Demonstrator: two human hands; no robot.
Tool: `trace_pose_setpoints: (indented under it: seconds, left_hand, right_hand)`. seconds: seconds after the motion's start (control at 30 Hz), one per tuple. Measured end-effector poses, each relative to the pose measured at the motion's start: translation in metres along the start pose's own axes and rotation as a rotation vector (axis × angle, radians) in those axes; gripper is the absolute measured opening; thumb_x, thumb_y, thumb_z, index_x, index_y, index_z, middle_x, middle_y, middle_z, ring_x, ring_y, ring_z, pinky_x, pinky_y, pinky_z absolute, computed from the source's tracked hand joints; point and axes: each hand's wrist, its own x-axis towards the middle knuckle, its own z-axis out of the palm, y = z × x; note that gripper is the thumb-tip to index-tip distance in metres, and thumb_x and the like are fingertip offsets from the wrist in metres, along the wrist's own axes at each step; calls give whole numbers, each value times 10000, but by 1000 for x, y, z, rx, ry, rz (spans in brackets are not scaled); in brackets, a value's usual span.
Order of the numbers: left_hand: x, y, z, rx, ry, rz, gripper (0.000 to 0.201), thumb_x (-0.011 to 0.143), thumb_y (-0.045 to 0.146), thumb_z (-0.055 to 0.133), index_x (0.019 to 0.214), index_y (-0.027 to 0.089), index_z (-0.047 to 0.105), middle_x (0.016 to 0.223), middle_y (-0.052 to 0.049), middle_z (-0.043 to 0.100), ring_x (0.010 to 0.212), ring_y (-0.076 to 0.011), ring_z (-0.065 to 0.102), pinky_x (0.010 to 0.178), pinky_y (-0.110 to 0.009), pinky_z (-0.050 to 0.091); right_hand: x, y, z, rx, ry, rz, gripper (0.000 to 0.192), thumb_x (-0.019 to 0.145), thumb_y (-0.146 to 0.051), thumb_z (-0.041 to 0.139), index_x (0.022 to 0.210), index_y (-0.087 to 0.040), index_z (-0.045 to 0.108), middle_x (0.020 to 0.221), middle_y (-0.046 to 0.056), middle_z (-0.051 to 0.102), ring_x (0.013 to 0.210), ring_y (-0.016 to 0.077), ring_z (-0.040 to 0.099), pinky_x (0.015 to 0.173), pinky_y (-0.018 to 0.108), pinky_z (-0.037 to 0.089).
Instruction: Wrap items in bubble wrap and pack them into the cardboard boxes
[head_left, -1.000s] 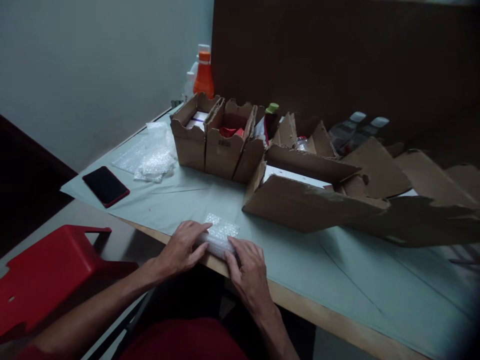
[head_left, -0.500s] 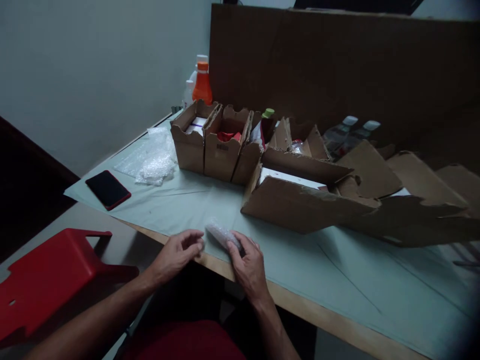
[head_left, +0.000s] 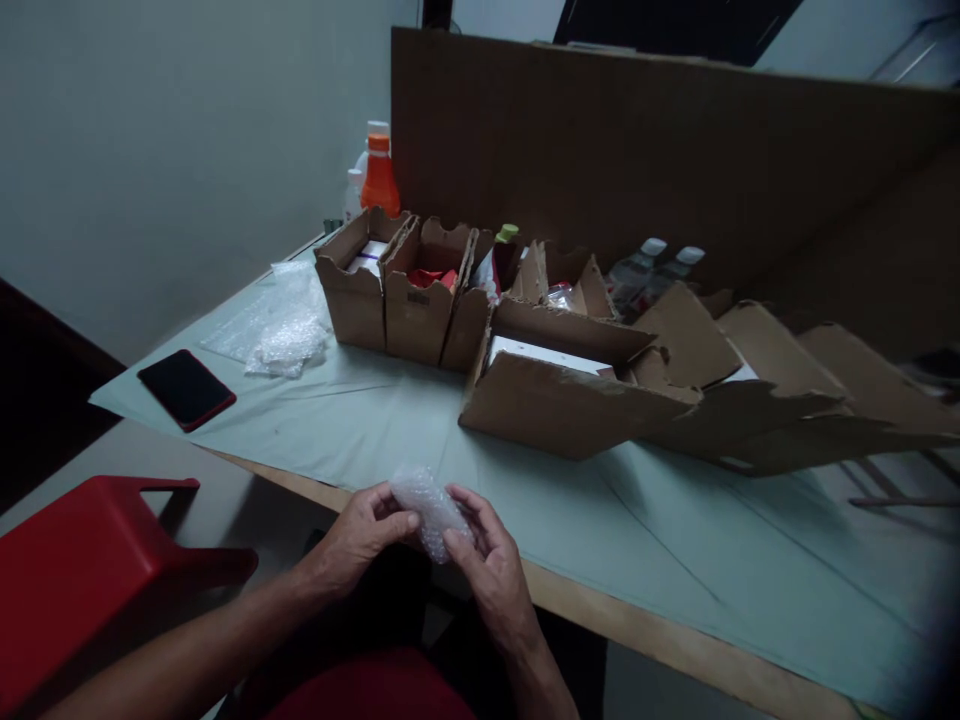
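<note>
Head view: our left hand and right hand clamp the bubble-wrap bundle from left and right, and we'd best press evenly.

Bubble-wrap bundle: translucent, whitish, oblong; held slantwise, far end toward the left, at the front edge of the bench.

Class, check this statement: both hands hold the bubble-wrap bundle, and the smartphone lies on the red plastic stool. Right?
The second half is wrong: in the head view, the smartphone lies on the cloth-covered table. The left hand and right hand do hold the bubble-wrap bundle.
</note>
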Motion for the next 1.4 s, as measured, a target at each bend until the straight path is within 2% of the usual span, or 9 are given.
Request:
trace_pose_setpoints:
  seconds: [0.2,0.4,0.5,0.67,0.8,0.93,1.07,1.2,1.4]
  left_hand:
    - [7,-7,14,-79,-31,-29,267,737,313,788,945,155,733,869,-32,743,802,-182,652,769,-287,511]
    - [19,-4,29,-106,-113,-39,238,742,320,776,913,160,735,854,-22,725,798,-172,634,776,-283,494]
    - [30,8,27,-5,-185,21,272,728,286,748,972,168,732,913,-46,729,877,-200,644,823,-307,491]
    - [89,30,17,116,173,281,399,714,254,638,1102,173,680,1060,-92,715,1003,-239,662,859,-354,512]
    - [146,24,26,305,386,416,389,731,263,586,1096,147,649,1061,-107,694,1005,-239,665,875,-388,529]
    - [164,4,38,377,383,492,309,724,184,569,1012,168,679,1093,-100,661,1005,-218,637,867,-369,524]
    - [159,-5,37,439,359,552,274,750,156,569,993,191,691,1123,-81,644,1028,-204,618,836,-329,515]
    - [160,-4,32,492,356,567,252,776,154,563,994,185,687,1129,-84,639,1002,-195,626,791,-308,517]
    - [163,-4,33,547,346,578,277,780,130,544,997,188,706,1135,-88,640,1034,-211,630,799,-324,531]
  right_hand:
    - [-7,-7,-9,51,18,56,355,856,-485,672,1034,-180,710,878,39,704,789,189,641,732,284,535]
    - [-10,-9,-20,78,81,27,370,839,-475,692,1084,-198,703,922,47,714,792,191,646,728,289,545]
    - [-9,-29,-47,4,172,-10,357,831,-477,699,1059,-202,709,924,52,724,788,195,669,719,284,559]
    - [4,-106,-129,-320,520,-246,388,780,-491,736,1060,-224,716,892,49,727,700,174,660,643,264,553]
    - [33,-173,-182,-721,732,-334,465,783,-458,689,1176,-209,698,933,74,718,710,185,630,658,302,511]
    - [70,-207,-198,-1253,573,-142,416,849,-361,566,1196,-178,704,932,105,726,722,212,616,664,329,446]
    - [100,-218,-184,-1703,330,170,354,872,-265,511,1153,-216,722,996,120,747,899,295,675,649,325,407]
    - [126,-223,-167,-1805,144,345,344,845,-181,523,1107,-235,739,1031,122,752,924,296,696,603,305,382]
    - [148,-211,-162,-1835,122,294,290,844,-164,574,1081,-157,740,1030,186,741,939,305,697,662,311,413]
